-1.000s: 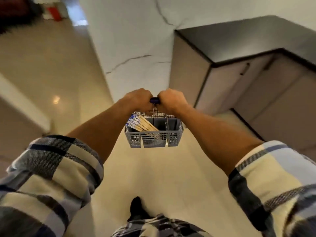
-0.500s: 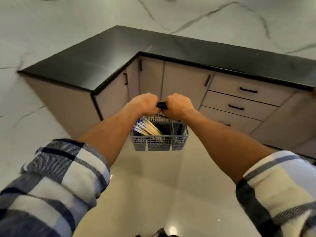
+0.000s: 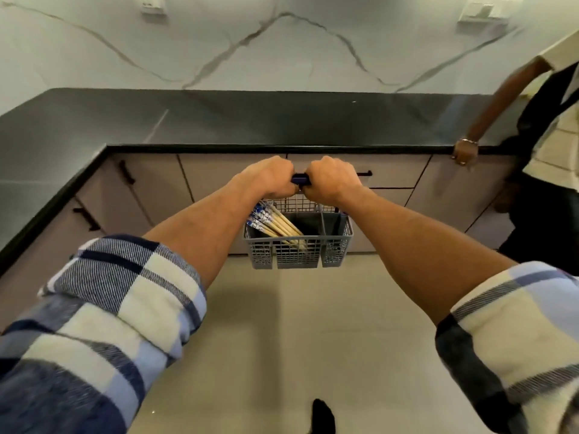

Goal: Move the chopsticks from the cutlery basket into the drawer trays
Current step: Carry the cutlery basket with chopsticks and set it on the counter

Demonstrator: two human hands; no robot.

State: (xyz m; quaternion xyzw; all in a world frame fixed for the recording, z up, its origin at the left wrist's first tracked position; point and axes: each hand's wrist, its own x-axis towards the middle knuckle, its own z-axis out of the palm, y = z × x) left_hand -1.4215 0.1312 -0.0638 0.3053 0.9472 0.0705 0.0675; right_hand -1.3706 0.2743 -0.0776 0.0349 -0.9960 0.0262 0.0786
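A grey plastic cutlery basket (image 3: pixel 298 252) hangs in the air in front of me, above the floor. Both hands grip its dark blue handle (image 3: pixel 300 178): my left hand (image 3: pixel 269 177) on the left side, my right hand (image 3: pixel 332 179) on the right. A bundle of wooden chopsticks (image 3: pixel 273 220) with blue-and-white patterned tops leans to the left in the basket's left compartment. Behind the basket are shut beige drawers (image 3: pixel 388 172) with black handles, under a black countertop (image 3: pixel 238 120). No drawer trays are in view.
Another person (image 3: pixel 539 145) stands at the right with one hand on the countertop edge. The L-shaped counter wraps round the left, with shut cupboard doors (image 3: pixel 103 195) below it. A marble wall (image 3: pixel 282 42) lies behind, and pale floor tiles (image 3: pixel 297 333) lie below me.
My view has swung from a wall corner round to face the counter squarely, and I am closer to it. Another person has come into view at the right. Both hands keep hold of the basket handle.
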